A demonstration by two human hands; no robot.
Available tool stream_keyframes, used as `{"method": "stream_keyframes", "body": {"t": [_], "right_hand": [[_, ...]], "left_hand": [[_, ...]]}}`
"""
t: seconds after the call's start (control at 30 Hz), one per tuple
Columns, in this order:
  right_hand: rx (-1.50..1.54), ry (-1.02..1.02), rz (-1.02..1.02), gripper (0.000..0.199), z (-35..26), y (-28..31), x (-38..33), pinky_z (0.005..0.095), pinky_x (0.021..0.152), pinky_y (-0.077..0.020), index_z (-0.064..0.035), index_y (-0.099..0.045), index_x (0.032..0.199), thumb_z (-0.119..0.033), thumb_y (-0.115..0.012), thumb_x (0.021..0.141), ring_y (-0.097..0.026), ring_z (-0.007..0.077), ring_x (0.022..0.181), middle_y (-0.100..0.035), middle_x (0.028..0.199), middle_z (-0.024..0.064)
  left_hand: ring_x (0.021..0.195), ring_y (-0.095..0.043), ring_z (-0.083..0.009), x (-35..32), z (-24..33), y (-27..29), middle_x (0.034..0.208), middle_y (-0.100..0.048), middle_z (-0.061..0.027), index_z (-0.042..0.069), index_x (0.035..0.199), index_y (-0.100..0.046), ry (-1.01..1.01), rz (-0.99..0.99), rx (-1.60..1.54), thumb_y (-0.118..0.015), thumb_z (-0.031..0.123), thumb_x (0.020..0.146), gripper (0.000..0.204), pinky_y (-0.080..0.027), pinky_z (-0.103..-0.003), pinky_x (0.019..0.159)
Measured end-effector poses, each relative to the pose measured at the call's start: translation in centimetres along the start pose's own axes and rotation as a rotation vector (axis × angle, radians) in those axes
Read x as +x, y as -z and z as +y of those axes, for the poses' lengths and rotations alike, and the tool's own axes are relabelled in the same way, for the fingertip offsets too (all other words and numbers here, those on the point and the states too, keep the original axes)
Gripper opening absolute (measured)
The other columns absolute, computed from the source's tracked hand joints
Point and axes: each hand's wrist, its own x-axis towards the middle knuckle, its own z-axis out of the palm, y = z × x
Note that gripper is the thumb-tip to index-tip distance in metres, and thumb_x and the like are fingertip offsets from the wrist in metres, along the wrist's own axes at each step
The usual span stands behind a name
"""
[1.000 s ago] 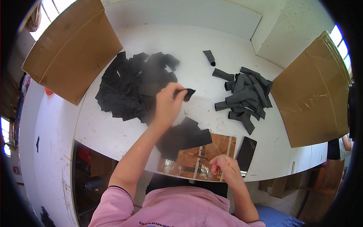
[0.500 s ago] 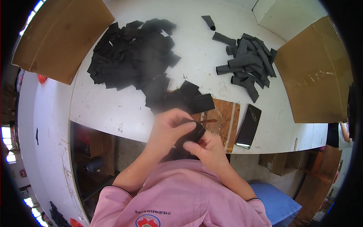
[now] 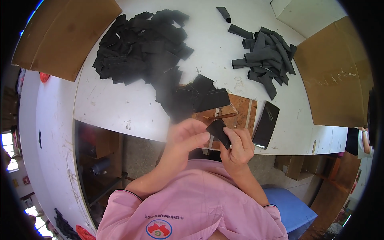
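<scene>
Both hands meet near the table's front edge on a small flat black piece (image 3: 219, 131). My left hand (image 3: 185, 138) pinches its left side with the fingertips. My right hand (image 3: 239, 149) grips its lower right side. Just beyond them a wooden board (image 3: 240, 112) lies on the white table (image 3: 128, 108), with a thin brown stick (image 3: 220, 117) on it and a few flat black pieces (image 3: 200, 99) overlapping its left end.
A big heap of flat black pieces (image 3: 140, 44) lies at the back left, a pile of rolled black pieces (image 3: 266, 56) at the back right. A dark phone (image 3: 266, 124) rests beside the board. Cardboard sheets flank the table at left (image 3: 60, 36) and right (image 3: 336, 76).
My left hand reached to the black heap, took a piece and drew back to the table's front edge. Both hands now hold that piece together, slightly farther forward than half a second ago.
</scene>
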Motion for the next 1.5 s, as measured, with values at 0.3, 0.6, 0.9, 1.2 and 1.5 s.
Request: {"method": "stream_keyframes", "body": {"t": [0.3, 0.6, 0.9, 1.2, 1.5], "right_hand": [[-0.119, 0.126, -0.015, 0.035, 0.3, -0.2, -0.2, 0.0304, 0.047, -0.0409, 0.0054, -0.058, 0.082, 0.003, -0.058, 0.047, -0.050, 0.0230, 0.057, -0.050, 0.068, 0.0110], [-0.193, 0.152, -0.132, 0.031, 0.0, -0.1, -0.6, 0.0300, 0.050, -0.0430, 0.0047, -0.058, 0.080, -0.001, -0.056, 0.050, -0.052, 0.0224, 0.061, -0.050, 0.069, 0.0102], [-0.224, 0.185, -0.146, 0.029, -0.1, -0.3, -0.5, 0.0300, 0.051, -0.0434, 0.0048, -0.058, 0.080, -0.002, -0.056, 0.053, -0.053, 0.0223, 0.062, -0.051, 0.069, 0.0099], [-0.279, 0.242, -0.169, 0.025, 0.2, -0.5, -0.8, 0.0298, 0.052, -0.0422, 0.0041, -0.059, 0.081, -0.005, -0.057, 0.058, -0.053, 0.0217, 0.063, -0.051, 0.070, 0.0094], [0.239, -0.125, -0.298, 0.041, -0.5, 0.1, -0.1, 0.0308, 0.056, -0.0442, 0.0001, -0.058, 0.091, -0.031, -0.069, 0.066, -0.053, 0.0254, 0.065, -0.053, 0.081, 0.0106]], "left_hand": [[0.060, -0.055, -0.0106, 0.6, -0.5, 0.6, 0.068, -0.058, -0.0052, 0.001, 0.082, -0.057, 0.107, -0.018, -0.060, -0.060, 0.005, 0.076, 0.007, -0.043, -0.021, 0.056], [0.061, -0.054, -0.0089, 0.8, -1.4, 0.6, 0.067, -0.058, -0.0037, 0.002, 0.081, -0.057, -0.033, 0.085, 0.105, -0.059, 0.008, 0.078, 0.007, -0.043, -0.020, 0.054], [0.058, -0.057, -0.0159, 0.9, -1.2, 1.5, 0.066, -0.058, -0.0110, 0.002, 0.077, -0.055, 0.203, 0.048, -0.168, -0.055, 0.005, 0.075, 0.003, -0.044, -0.025, 0.049], [0.054, -0.057, -0.0160, 1.2, -1.2, 1.7, 0.064, -0.058, -0.0107, 0.002, 0.077, -0.056, 0.217, 0.079, -0.131, -0.054, 0.002, 0.074, 0.004, -0.044, -0.024, 0.048], [0.061, -0.051, -0.0038, 1.1, -2.5, 1.6, 0.069, -0.057, -0.0005, 0.001, 0.079, -0.056, -0.084, 0.050, 0.272, -0.057, 0.001, 0.076, 0.003, -0.042, -0.018, 0.056]]}}
